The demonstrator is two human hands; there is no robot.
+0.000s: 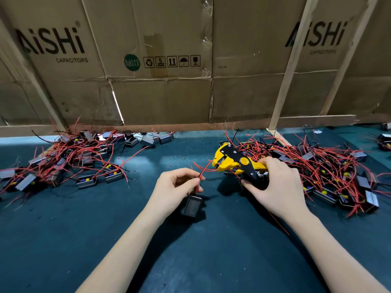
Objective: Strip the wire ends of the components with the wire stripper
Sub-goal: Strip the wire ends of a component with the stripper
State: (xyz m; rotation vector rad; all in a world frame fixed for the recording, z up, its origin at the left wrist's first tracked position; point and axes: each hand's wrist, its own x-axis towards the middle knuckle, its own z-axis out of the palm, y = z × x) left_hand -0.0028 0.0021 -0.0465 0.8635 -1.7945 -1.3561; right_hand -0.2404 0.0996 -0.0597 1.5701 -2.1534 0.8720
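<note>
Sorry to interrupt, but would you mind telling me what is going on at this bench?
A person is stripping component wires. The left hand pinches a red wire whose small black component hangs below it. The right hand grips a yellow wire stripper, and the wire's end is at the tool's mouth. Piles of the same components lie on either side of the dark mat.

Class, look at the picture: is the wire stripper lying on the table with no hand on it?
No: the right hand grips the handles of the wire stripper and holds it above the table.
</note>
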